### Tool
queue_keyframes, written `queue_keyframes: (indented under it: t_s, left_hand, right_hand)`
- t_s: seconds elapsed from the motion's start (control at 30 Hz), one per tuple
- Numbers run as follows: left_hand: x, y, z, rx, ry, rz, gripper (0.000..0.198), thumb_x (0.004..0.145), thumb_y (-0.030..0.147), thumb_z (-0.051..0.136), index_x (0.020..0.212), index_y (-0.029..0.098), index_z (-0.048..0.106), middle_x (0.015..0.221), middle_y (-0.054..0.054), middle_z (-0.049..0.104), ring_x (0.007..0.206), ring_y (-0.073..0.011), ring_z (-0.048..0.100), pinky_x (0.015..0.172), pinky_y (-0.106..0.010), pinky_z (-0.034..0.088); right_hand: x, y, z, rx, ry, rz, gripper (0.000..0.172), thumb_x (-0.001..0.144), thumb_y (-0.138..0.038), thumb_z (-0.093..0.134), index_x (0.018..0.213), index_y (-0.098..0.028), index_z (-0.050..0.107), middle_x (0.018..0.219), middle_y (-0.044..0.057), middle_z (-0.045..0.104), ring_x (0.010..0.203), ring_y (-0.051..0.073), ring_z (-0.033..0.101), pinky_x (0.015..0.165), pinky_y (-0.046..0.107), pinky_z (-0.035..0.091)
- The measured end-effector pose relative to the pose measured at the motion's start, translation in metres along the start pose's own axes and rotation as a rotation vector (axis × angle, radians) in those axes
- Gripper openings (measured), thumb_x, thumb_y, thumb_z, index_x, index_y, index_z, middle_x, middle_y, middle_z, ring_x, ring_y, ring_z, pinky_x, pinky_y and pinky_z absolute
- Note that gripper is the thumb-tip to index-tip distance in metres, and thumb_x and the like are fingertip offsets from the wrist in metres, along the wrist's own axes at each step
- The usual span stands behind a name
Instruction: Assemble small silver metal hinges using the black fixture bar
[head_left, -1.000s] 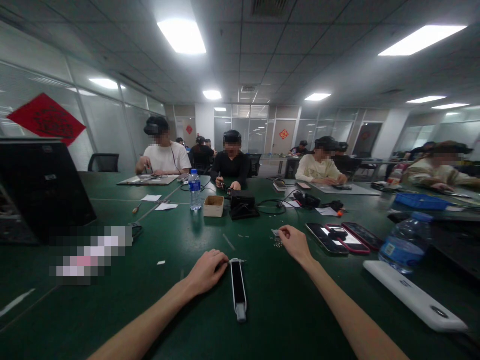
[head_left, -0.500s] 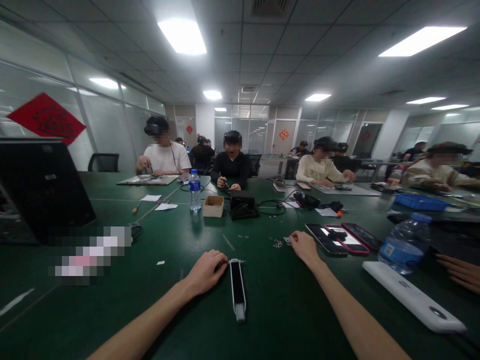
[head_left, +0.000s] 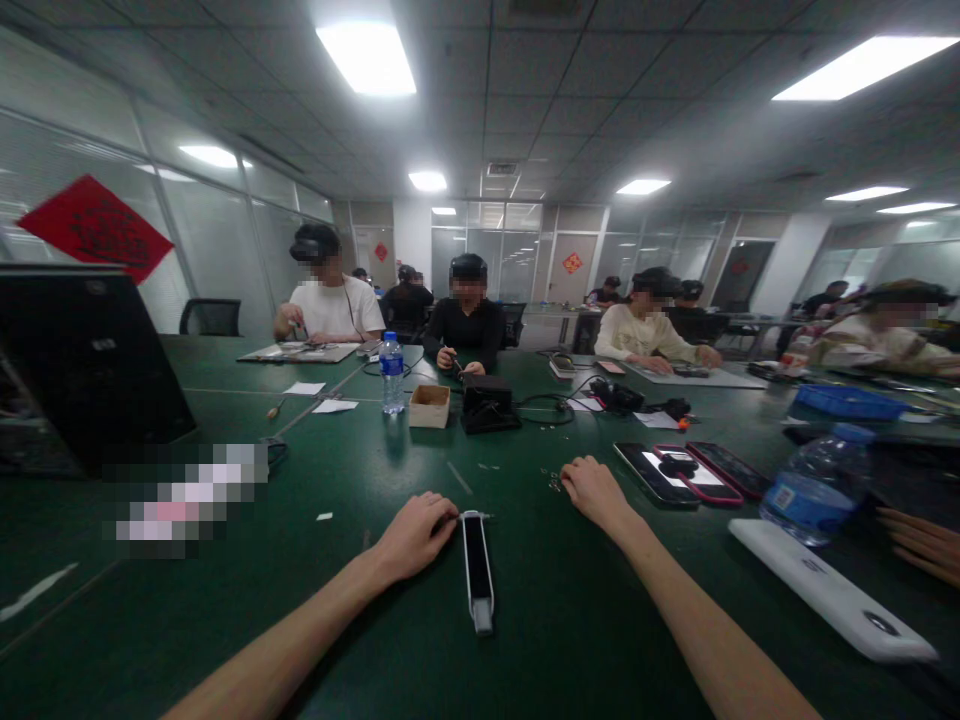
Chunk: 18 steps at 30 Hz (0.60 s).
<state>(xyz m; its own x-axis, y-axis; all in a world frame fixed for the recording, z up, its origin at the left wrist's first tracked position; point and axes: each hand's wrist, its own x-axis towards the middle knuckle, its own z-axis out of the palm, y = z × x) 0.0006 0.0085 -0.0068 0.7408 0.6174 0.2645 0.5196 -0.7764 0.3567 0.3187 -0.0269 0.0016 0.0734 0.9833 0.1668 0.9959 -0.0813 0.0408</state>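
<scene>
My left hand (head_left: pixel 417 535) rests on the green table with its fingers curled together, right beside the top end of a slim white device with a long black face (head_left: pixel 478 570). A thin pale strip or rod shows at that top end; whether my fingers pinch it is hidden. Farther right, my right hand (head_left: pixel 596 490) is lowered to the table, fingers bunched and pointing down. Its fingertips touch or nearly touch a small cluster of shiny little rings or metal bits (head_left: pixel 555 482). What they hold, if anything, cannot be seen.
A tablet and phones (head_left: pixel 656 472), a water bottle (head_left: pixel 817 485) and a white oblong device (head_left: pixel 832 590) lie at right. Ahead stand a small open box (head_left: pixel 430 407), a black stand (head_left: pixel 487 403) and another bottle (head_left: pixel 392 375). Co-workers sit opposite; another person's hand (head_left: pixel 919 540) is at far right.
My right hand has shifted slightly left to the small metal bits; the pale little piece seen beside its fingertips is now out of sight. My left hand stays by the white device.
</scene>
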Motion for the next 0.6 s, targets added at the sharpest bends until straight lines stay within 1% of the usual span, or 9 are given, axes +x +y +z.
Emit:
queue_keyframes:
  t_s: [0.17, 0.4, 0.53, 0.6]
  left_hand:
    - [0.0004, 0.0012, -0.0002, 0.015, 0.001, -0.009, 0.016, 0.088, 0.020, 0.046, 0.094, 0.019, 0.060, 0.092, -0.004, 0.063, 0.087, -0.0191, 0.056, 0.079, -0.032, 0.042]
    - [0.0003, 0.0002, 0.0002, 0.005, -0.008, -0.010, 0.016, 0.089, 0.020, 0.046, 0.095, 0.018, 0.060, 0.093, -0.004, 0.062, 0.087, -0.0189, 0.055, 0.080, -0.033, 0.042]
    - [0.0000, 0.0004, 0.0000, 0.005, -0.010, -0.015, 0.015, 0.089, 0.020, 0.046, 0.096, 0.018, 0.060, 0.093, -0.004, 0.062, 0.087, -0.0183, 0.055, 0.080, -0.032, 0.042]
    - [-0.0003, 0.0006, -0.0004, 0.005, -0.010, -0.015, 0.015, 0.089, 0.019, 0.047, 0.096, 0.018, 0.059, 0.093, -0.004, 0.062, 0.087, -0.0181, 0.055, 0.079, -0.032, 0.042]
  right_hand:
    - [0.0009, -0.0036, 0.0032, 0.010, -0.004, 0.020, 0.023, 0.090, -0.017, 0.042, 0.098, -0.012, 0.064, 0.099, 0.014, 0.062, 0.093, 0.022, 0.056, 0.077, 0.030, 0.041]
    - [0.0001, -0.0031, 0.0048, 0.056, 0.008, 0.050, 0.023, 0.089, -0.016, 0.043, 0.104, -0.011, 0.060, 0.097, 0.014, 0.063, 0.092, 0.022, 0.058, 0.076, 0.028, 0.044]
    - [0.0002, -0.0031, 0.0051, 0.076, 0.029, 0.058, 0.027, 0.089, -0.013, 0.041, 0.112, -0.009, 0.056, 0.103, 0.015, 0.062, 0.095, 0.022, 0.059, 0.078, 0.029, 0.045]
    - [-0.0006, -0.0046, 0.0036, 0.124, 0.052, 0.048, 0.030, 0.089, -0.012, 0.040, 0.116, -0.010, 0.053, 0.107, 0.015, 0.060, 0.094, 0.021, 0.060, 0.077, 0.027, 0.046]
